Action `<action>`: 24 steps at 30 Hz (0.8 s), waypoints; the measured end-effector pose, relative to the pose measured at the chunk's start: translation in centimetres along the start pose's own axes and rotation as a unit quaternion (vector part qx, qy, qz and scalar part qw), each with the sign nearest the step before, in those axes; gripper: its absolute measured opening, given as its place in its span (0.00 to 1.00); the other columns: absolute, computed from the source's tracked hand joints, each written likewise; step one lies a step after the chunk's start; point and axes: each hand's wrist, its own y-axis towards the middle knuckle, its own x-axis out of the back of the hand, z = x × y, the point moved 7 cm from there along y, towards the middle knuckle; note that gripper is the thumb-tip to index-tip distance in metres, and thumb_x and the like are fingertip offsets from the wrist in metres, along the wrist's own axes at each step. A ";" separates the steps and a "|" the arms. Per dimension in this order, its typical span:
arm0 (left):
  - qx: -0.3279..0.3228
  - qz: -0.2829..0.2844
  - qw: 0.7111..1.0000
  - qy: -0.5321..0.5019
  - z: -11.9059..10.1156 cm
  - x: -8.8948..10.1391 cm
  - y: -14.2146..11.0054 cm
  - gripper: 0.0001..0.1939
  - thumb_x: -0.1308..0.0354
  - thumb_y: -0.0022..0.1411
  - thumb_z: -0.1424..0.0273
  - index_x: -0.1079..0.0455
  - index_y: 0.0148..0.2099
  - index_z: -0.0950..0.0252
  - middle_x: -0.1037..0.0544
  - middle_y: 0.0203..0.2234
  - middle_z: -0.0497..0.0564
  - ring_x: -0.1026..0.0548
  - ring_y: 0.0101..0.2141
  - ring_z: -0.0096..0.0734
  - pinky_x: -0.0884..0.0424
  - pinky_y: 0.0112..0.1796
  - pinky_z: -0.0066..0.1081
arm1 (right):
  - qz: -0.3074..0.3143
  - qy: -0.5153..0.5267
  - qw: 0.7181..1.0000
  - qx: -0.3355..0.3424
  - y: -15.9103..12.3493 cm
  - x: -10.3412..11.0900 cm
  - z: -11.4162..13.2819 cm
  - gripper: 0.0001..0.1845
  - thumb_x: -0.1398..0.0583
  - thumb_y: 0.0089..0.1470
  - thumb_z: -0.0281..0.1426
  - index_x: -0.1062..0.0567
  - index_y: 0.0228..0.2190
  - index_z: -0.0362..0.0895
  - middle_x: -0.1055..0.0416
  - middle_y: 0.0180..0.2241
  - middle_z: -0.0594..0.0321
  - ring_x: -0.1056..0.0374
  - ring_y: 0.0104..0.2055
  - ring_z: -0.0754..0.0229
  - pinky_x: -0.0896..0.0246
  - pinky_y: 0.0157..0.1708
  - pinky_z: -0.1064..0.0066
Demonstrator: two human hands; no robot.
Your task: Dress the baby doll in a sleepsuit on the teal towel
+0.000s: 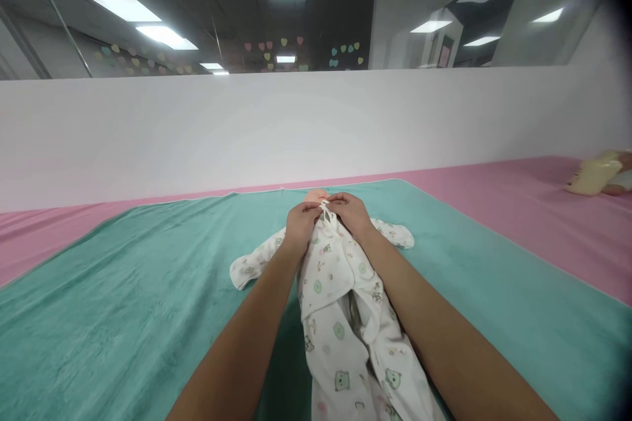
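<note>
A baby doll (315, 196) lies on its back, with only a little of its head showing beyond my hands. It wears a white baby outfit (326, 276) printed with small bears and green shapes, sleeves spread to both sides. White tie strings (326, 212) sit at the neckline. My left hand (302, 222) pinches at the strings from the left, fingers closed. From the right, my right hand (349, 210) also pinches there, its fingertips close to the left ones. The outfit's lower front flap hangs partly apart over the legs.
Under the doll spreads a teal blanket (162, 276) over a pink sheet (494, 191). A pale yellow object (595, 173), partly cut off, lies at the far right. Behind stands a low white wall (197, 131) with glass above it.
</note>
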 end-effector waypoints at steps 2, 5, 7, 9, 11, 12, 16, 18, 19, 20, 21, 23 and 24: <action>0.008 0.001 1.000 -0.026 0.1 0.1 0.0 0.06 0.40 0.43 0.74 0.28 0.28 0.68 0.29 0.20 0.48 0.33 0.22 0.25 0.37 0.27 0.26 | 0.014 -0.012 1.000 0.003 -0.2 -0.3 0.3 0.13 0.37 0.35 0.32 0.26 0.29 0.44 0.26 0.29 0.63 0.32 0.29 0.61 0.38 0.33 0.69; 0.028 0.009 0.996 -0.090 0.4 0.1 0.1 0.06 0.39 0.42 0.74 0.29 0.28 0.69 0.30 0.18 0.47 0.34 0.22 0.24 0.37 0.27 0.26 | 0.023 -0.034 0.999 0.008 -0.2 -0.5 0.6 0.14 0.36 0.35 0.34 0.26 0.29 0.43 0.26 0.27 0.63 0.32 0.30 0.60 0.38 0.33 0.69; 0.039 0.019 0.991 -0.123 0.5 0.0 0.2 0.07 0.39 0.41 0.74 0.29 0.28 0.69 0.30 0.19 0.47 0.33 0.23 0.24 0.36 0.28 0.26 | 0.026 -0.037 0.999 0.017 -0.2 -0.6 0.8 0.14 0.36 0.35 0.35 0.26 0.29 0.44 0.26 0.28 0.62 0.31 0.31 0.60 0.38 0.34 0.69; 0.038 0.015 0.992 -0.121 0.6 0.1 0.3 0.07 0.39 0.42 0.74 0.29 0.28 0.69 0.30 0.19 0.47 0.33 0.23 0.25 0.36 0.28 0.27 | 0.032 -0.029 0.999 0.021 -0.1 -0.7 0.6 0.14 0.36 0.36 0.35 0.26 0.29 0.44 0.26 0.29 0.62 0.31 0.32 0.60 0.38 0.36 0.68; 0.026 -0.005 0.996 -0.088 0.4 0.2 0.3 0.06 0.40 0.42 0.75 0.29 0.28 0.69 0.30 0.19 0.47 0.33 0.23 0.25 0.36 0.28 0.27 | 0.039 -0.005 0.999 0.015 -0.1 -0.7 0.3 0.14 0.36 0.36 0.35 0.26 0.30 0.44 0.26 0.31 0.62 0.31 0.33 0.60 0.38 0.37 0.68; 0.018 -0.016 0.997 -0.068 0.3 0.3 0.3 0.05 0.40 0.42 0.76 0.29 0.28 0.68 0.30 0.19 0.47 0.33 0.23 0.24 0.36 0.28 0.27 | 0.041 0.011 0.999 0.010 0.0 -0.7 0.1 0.15 0.36 0.36 0.35 0.26 0.31 0.44 0.25 0.31 0.62 0.31 0.33 0.59 0.37 0.38 0.67; 0.005 -0.032 0.999 -0.024 -0.1 0.2 0.0 0.03 0.41 0.44 0.76 0.30 0.26 0.68 0.30 0.19 0.47 0.34 0.23 0.24 0.36 0.28 0.26 | 0.039 0.054 0.998 -0.011 0.0 -0.5 -0.5 0.17 0.36 0.36 0.36 0.27 0.33 0.45 0.25 0.33 0.60 0.30 0.33 0.59 0.36 0.36 0.66; 0.005 -0.033 0.999 -0.018 -0.2 0.2 -0.1 0.02 0.41 0.44 0.76 0.31 0.26 0.68 0.30 0.19 0.47 0.35 0.23 0.24 0.36 0.28 0.26 | 0.042 0.043 0.998 -0.006 0.0 -0.6 -0.4 0.17 0.36 0.36 0.37 0.27 0.32 0.45 0.25 0.33 0.61 0.31 0.33 0.59 0.36 0.36 0.66; 0.004 -0.033 0.999 -0.016 -0.3 0.2 -0.1 0.03 0.42 0.44 0.76 0.31 0.26 0.68 0.30 0.19 0.47 0.35 0.22 0.24 0.36 0.28 0.26 | 0.045 0.031 0.999 0.000 0.0 -0.6 -0.2 0.17 0.35 0.36 0.37 0.27 0.32 0.45 0.25 0.33 0.61 0.31 0.33 0.59 0.36 0.36 0.66; 0.002 -0.033 0.999 -0.013 -0.4 0.2 -0.1 0.03 0.42 0.44 0.76 0.31 0.26 0.68 0.30 0.19 0.47 0.35 0.22 0.23 0.36 0.28 0.25 | 0.046 0.019 0.999 0.005 0.0 -0.6 -0.1 0.17 0.35 0.36 0.37 0.27 0.32 0.45 0.26 0.32 0.62 0.31 0.33 0.59 0.37 0.36 0.67; 0.000 -0.034 0.999 -0.010 -0.4 0.3 -0.2 0.03 0.42 0.44 0.77 0.31 0.26 0.68 0.30 0.19 0.47 0.35 0.22 0.23 0.36 0.28 0.25 | 0.045 0.009 0.999 0.006 0.0 -0.6 0.0 0.17 0.35 0.36 0.38 0.26 0.32 0.45 0.26 0.30 0.62 0.31 0.33 0.59 0.37 0.35 0.67; 0.003 -0.035 0.999 -0.003 -0.5 0.3 -0.2 0.03 0.42 0.44 0.77 0.32 0.26 0.68 0.30 0.19 0.46 0.35 0.22 0.23 0.37 0.27 0.25 | 0.033 0.000 0.999 -0.005 0.0 -0.4 -0.2 0.16 0.36 0.37 0.39 0.26 0.30 0.45 0.27 0.27 0.63 0.33 0.29 0.61 0.38 0.31 0.69; 0.006 -0.036 0.999 0.000 -0.5 0.3 -0.2 0.02 0.42 0.44 0.77 0.32 0.26 0.68 0.30 0.19 0.46 0.35 0.22 0.23 0.37 0.27 0.25 | 0.027 0.002 1.000 -0.015 0.1 -0.3 -0.4 0.15 0.37 0.38 0.40 0.26 0.30 0.45 0.28 0.25 0.64 0.34 0.26 0.62 0.39 0.29 0.70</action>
